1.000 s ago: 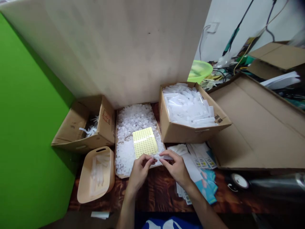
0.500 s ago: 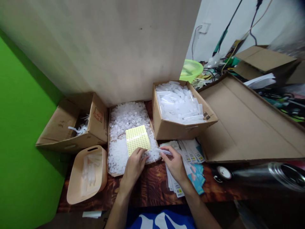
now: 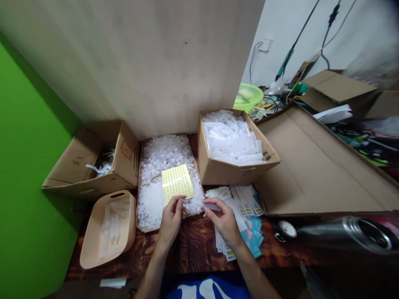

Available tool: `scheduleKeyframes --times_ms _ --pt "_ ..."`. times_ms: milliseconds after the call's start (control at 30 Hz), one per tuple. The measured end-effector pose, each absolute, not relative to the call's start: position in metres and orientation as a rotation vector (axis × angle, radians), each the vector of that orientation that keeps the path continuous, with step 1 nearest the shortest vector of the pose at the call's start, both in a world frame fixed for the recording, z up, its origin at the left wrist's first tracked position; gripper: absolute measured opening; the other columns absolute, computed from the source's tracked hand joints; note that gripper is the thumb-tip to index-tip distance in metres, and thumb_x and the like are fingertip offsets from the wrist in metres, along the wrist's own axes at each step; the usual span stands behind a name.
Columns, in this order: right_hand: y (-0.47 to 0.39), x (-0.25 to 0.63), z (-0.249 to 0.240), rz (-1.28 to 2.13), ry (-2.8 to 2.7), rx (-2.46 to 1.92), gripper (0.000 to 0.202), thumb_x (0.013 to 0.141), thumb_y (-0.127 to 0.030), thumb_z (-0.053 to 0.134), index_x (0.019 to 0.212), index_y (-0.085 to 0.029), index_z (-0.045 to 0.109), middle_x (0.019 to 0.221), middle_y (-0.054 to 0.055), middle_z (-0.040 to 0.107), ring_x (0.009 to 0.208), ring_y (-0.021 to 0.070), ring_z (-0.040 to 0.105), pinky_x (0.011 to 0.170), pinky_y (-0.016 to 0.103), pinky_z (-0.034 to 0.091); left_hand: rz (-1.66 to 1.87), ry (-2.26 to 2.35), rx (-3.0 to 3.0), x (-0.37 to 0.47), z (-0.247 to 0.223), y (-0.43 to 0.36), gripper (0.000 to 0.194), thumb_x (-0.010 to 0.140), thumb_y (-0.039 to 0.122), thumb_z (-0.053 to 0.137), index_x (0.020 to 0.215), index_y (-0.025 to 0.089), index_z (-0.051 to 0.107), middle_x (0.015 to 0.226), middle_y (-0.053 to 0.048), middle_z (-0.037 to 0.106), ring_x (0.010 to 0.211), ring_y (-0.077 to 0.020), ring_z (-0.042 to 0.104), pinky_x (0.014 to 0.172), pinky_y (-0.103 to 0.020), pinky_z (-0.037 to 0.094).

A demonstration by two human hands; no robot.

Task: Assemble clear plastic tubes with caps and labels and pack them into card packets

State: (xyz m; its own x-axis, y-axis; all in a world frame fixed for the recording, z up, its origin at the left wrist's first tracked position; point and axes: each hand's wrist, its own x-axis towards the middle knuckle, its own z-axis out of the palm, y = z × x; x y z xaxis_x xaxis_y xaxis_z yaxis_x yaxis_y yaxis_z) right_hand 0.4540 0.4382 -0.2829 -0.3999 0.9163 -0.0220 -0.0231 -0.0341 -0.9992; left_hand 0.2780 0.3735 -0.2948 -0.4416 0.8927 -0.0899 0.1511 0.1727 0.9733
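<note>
Between the thumb and fingers of the right hand [image 3: 223, 216], a translucent plastic tube [image 3: 212, 206] is pinched, with its far end directed towards the left hand [image 3: 172, 215]. The left hand's fingers are curled towards the thumb beside the yellow sticker sheet [image 3: 177, 182]; whether anything is gripped there cannot be told. Rows of tiny marks are printed on the sheet, too small to be read. "1000" seems to be printed on the leaflets [image 3: 249, 234], and red print is borne by the left carton [image 3: 127, 153].

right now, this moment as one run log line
right hand: holding translucent tube | left hand: by yellow sticker sheet, grip unclear | tan bin: holding tubes
</note>
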Motion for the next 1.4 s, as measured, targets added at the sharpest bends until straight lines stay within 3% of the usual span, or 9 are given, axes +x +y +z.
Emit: scheduleKeyframes --times_ms 167,400,600,833,900,1033,1100,1233,1400 --pt "0.432 0.441 -0.289 1.563 -1.515 -0.926 0.015 0.089 -0.027 0.068 0.100 -0.020 0.073 0.096 0.005 0.070 0.077 0.0167 0.069 0.070 0.026 0.060 1.486 1.527 0.618 0.289 -0.297 0.371 0.043 0.083 0.058 0.070 0.093 0.017 0.060 0.068 -0.001 0.069 0.058 -0.0162 0.069 0.051 -0.023 0.049" --pt "0.433 0.440 -0.290 1.427 -1.614 -0.868 0.010 0.090 -0.023 0.068 0.096 -0.021 0.075 0.102 0.008 0.070 0.097 0.0212 0.068 0.079 0.028 0.060 1.615 1.554 0.484 0.298 -0.291 0.367 0.041 0.082 0.055 0.073 0.079 0.017 0.059 0.066 -0.001 0.069 0.051 -0.0110 0.061 0.050 -0.020 0.045" --pt "0.438 0.441 -0.286 1.526 -1.553 -0.881 0.013 0.089 -0.029 0.071 0.097 -0.021 0.075 0.099 0.006 0.071 0.087 0.0197 0.071 0.072 0.027 0.060 1.560 1.577 0.648 0.294 -0.286 0.365 0.029 0.083 0.044 0.075 0.086 0.016 0.069 0.069 -0.001 0.070 0.058 -0.0120 0.063 0.056 -0.021 0.049" --pt "0.443 0.450 -0.285 1.801 -1.493 -0.986 0.030 0.090 -0.046 0.068 0.093 -0.017 0.072 0.061 0.000 0.068 0.045 0.0117 0.058 0.045 0.021 0.046 1.475 1.578 1.030 0.282 -0.280 0.355 0.014 0.084 0.030 0.075 0.091 0.019 0.076 0.104 -0.008 0.075 0.105 -0.0218 0.069 0.096 -0.033 0.053" --pt "0.444 0.452 -0.284 1.776 -1.505 -0.995 0.030 0.090 -0.046 0.068 0.092 -0.017 0.072 0.060 0.000 0.067 0.044 0.0115 0.057 0.045 0.021 0.045 1.434 1.567 1.008 0.281 -0.279 0.353 0.025 0.082 0.035 0.077 0.102 0.019 0.074 0.106 -0.009 0.075 0.100 -0.0219 0.071 0.091 -0.032 0.055" --pt "0.444 0.453 -0.280 1.575 -1.688 -0.950 0.021 0.085 -0.037 0.075 0.095 -0.018 0.076 0.077 0.003 0.073 0.063 0.0155 0.068 0.059 0.024 0.052 1.236 1.533 0.902 0.282 -0.277 0.353 0.043 0.092 0.053 0.060 0.107 0.014 0.071 0.077 -0.006 0.074 0.055 -0.0158 0.065 0.053 -0.026 0.052" --pt "0.442 0.451 -0.280 1.573 -1.713 -0.962 0.021 0.086 -0.038 0.074 0.092 -0.018 0.075 0.074 0.003 0.073 0.062 0.0157 0.068 0.057 0.023 0.052 1.188 1.595 0.972 0.283 -0.275 0.353 0.039 0.093 0.050 0.060 0.100 0.014 0.074 0.073 -0.005 0.073 0.058 -0.0166 0.066 0.056 -0.026 0.052" --pt "0.438 0.449 -0.281 1.780 -1.560 -1.058 0.034 0.091 -0.050 0.065 0.084 -0.017 0.069 0.052 -0.002 0.063 0.037 0.0120 0.054 0.038 0.021 0.040 1.262 1.704 1.181 0.282 -0.275 0.350 0.026 0.085 0.039 0.074 0.102 0.019 0.075 0.095 -0.007 0.077 0.090 -0.0213 0.071 0.083 -0.030 0.054" --pt "0.436 0.448 -0.278 1.581 -1.768 -0.931 0.022 0.084 -0.039 0.075 0.091 -0.018 0.075 0.078 0.005 0.075 0.068 0.0182 0.071 0.059 0.024 0.054 1.105 1.555 1.034 0.283 -0.281 0.344 0.042 0.099 0.050 0.049 0.094 0.015 0.070 0.056 0.000 0.062 0.048 -0.0144 0.058 0.051 -0.025 0.047"
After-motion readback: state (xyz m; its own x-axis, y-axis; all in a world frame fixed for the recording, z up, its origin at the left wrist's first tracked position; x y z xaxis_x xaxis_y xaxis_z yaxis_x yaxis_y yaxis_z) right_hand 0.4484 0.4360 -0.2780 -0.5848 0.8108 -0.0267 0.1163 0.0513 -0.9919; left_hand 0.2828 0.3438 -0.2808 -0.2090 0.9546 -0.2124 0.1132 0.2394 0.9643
